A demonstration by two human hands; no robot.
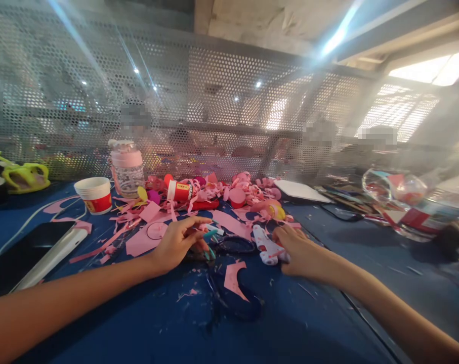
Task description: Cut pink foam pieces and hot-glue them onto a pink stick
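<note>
My left hand point(178, 245) is closed, thumb and fingers pinched on a slim teal object point(210, 234); its kind I cannot make out. My right hand point(297, 250) is curled at the near side of a small white piece with a pink-red print point(267, 246), fingers against it. Between the hands lies a dark blue loop handle point(235, 245), like that of scissors. A second, larger dark loop point(248, 311) is nearer to me. A curved pink paper offcut point(235, 280) rests across it.
Pink paper scraps point(141, 242) heap along the back, with a tipped red-and-white paper cup point(179, 191) among them. An upright paper cup point(94, 194), a pink-lidded bottle point(126, 169) and a phone point(32, 253) are left. Plastic containers point(422, 222) stand right, before a perforated metal screen point(221, 101).
</note>
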